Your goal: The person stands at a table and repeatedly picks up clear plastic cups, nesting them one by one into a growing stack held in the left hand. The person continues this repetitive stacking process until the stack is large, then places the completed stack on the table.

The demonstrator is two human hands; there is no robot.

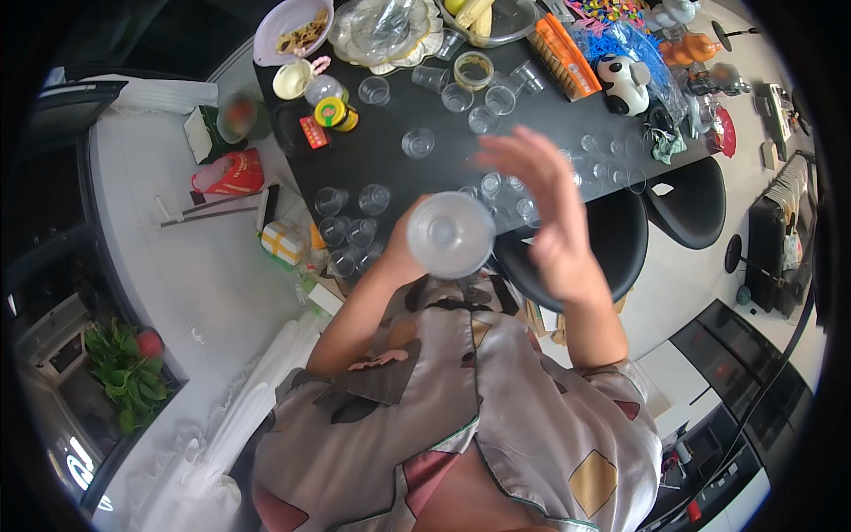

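Note:
My left hand [401,251] grips a clear plastic cup [452,234] from its left side, with the cup's round mouth towards me. Whether more cups are nested inside it I cannot tell. To the right, my right hand [557,219] is raised, blurred and empty, its fingers apart. It hovers over the dark table [379,143], away from the held cup. Small clear cups [492,185] stand beneath and beside it, partly hidden by the hand. A single clear cup [418,143] stands mid-table, and several others [347,229] are grouped near the left edge.
A roll of tape [473,70] lies among cups at the back. Nearby are a yellow-lidded jar [332,114], an orange snack package [564,56], a panda figure [623,84] and a bowl of corn [512,33]. Black chairs [615,246] press against the table's right side.

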